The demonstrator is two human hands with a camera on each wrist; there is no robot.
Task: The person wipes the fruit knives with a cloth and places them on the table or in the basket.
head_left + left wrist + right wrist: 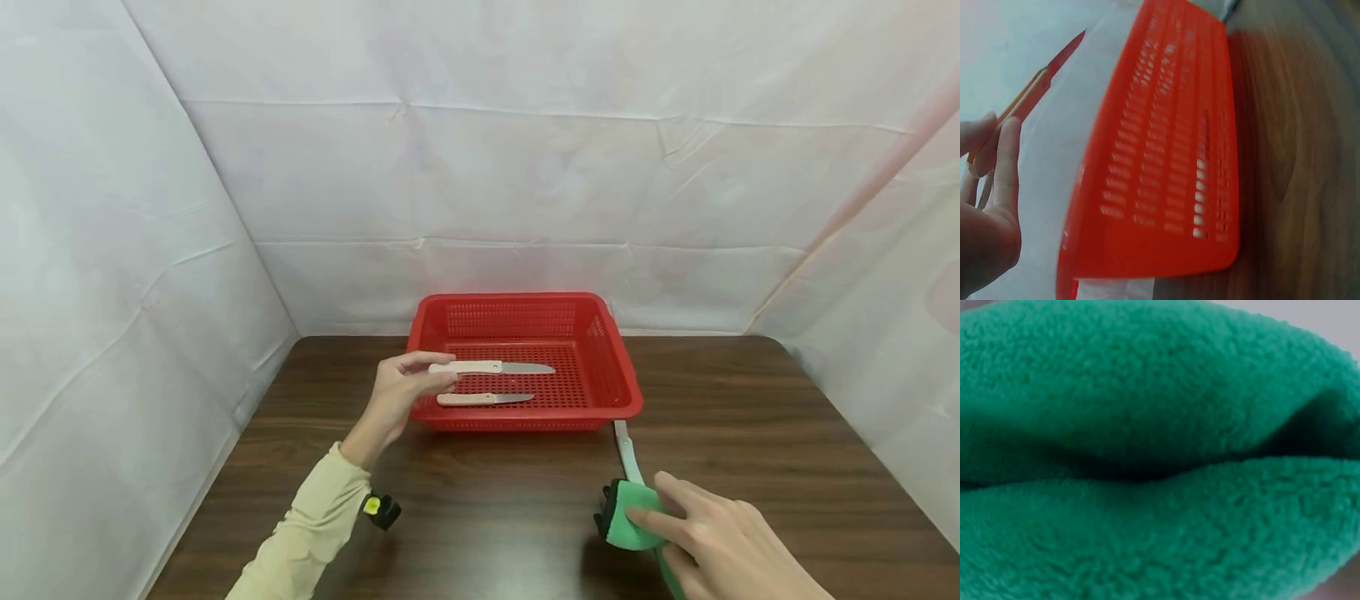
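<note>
My left hand point(405, 387) pinches a knife point(468, 367) by its pale handle, above the left side of a red plastic basket point(626, 392). Its blade points right. In the left wrist view the held knife point(1032, 90) stands out beyond the basket's rim. A second, smaller pale-handled knife point(468, 400) appears inside the basket near the front wall. My right hand point(712, 525) holds a fuzzy green cloth point(633, 517), fingers bent over it. From under the cloth a slim pale object point(627, 454), knife-like, reaches toward the basket; its other end is hidden. Green cloth point(1147, 381) fills the right wrist view.
The basket stands at the back of a dark wooden table point(487, 517), close to white sheeting point(510, 183). More sheeting hangs at both sides. A small black device point(382, 510) sits by my left wrist, and a black piece point(606, 510) is at the cloth's left edge.
</note>
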